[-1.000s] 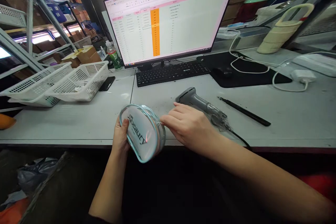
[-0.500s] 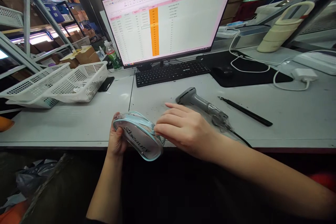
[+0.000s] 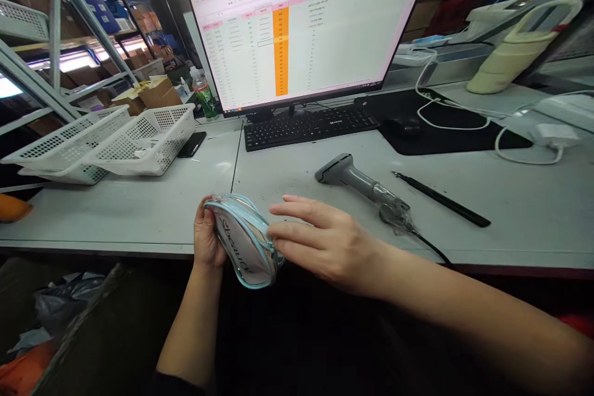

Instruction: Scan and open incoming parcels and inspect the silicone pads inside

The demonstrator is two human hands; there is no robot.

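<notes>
Fingers (image 3: 208,220) of the left hand (image 3: 210,244) are clamped on the left end of a clear pouch (image 3: 239,250) with pale blue trim, the thumb lying over its front panel. Its long axis slants from upper left, at that thumb, down to lower right, and the dark lettering on the front runs the same way. That front faces back toward the person and downward, while the trimmed side turns up and toward the right hand (image 3: 331,244). The pouch is held up at the near edge of the surface (image 3: 139,210), its lower end in front of that edge. Right-hand fingertips meet the pouch's right side, the upper fingers spread apart; whether they pinch anything cannot be told. Beyond the right hand lies a grey scanner (image 3: 359,180), its head pointing up and left.
</notes>
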